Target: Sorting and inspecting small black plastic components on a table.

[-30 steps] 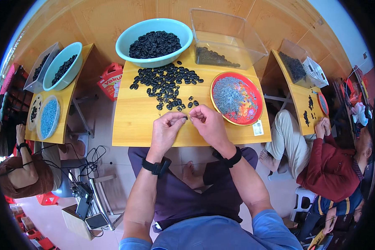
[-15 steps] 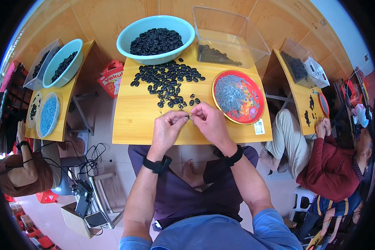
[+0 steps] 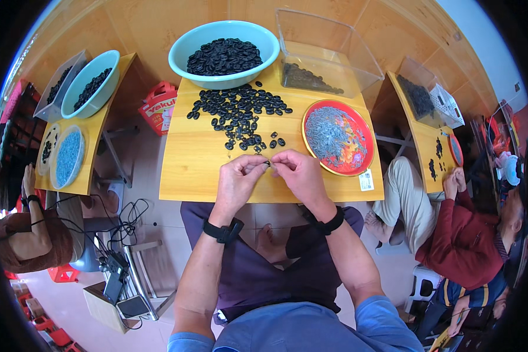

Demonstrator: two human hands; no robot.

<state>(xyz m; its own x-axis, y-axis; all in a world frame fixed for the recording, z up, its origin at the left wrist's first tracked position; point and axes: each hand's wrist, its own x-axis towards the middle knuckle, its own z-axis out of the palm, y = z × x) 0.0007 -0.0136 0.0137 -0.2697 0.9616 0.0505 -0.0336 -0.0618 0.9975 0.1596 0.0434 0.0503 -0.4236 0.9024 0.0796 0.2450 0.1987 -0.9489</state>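
Observation:
Over the near part of the yellow table [image 3: 205, 176], my left hand [image 3: 236, 180] is closed, thumb and forefinger pinching a small black oval piece [image 3: 268, 163]. My right hand [image 3: 301, 178] meets it there, its fingertips pressed together beside the piece; whatever they pinch is too small to make out. Just beyond the hands lies a loose spread of black oval pieces [image 3: 237, 111], some showing holes. To the right of my right hand sits a round red tray [image 3: 368, 141] with a yellow rim, holding many small grey-blue pins [image 3: 330, 130].
At the back stand a light-blue basin [image 3: 179, 66] heaped with black pieces and a clear plastic box [image 3: 317, 44] with dark pieces. A white label [image 3: 366, 180] lies by the tray. Co-workers sit at side tables, one in a dark red sleeve [image 3: 452, 234]. Cables [image 3: 120, 226] hang lower left.
My hands stay pinched together at the black piece, with the right fingers shifted slightly. The whole view has moved a little; the things on the table look the same.

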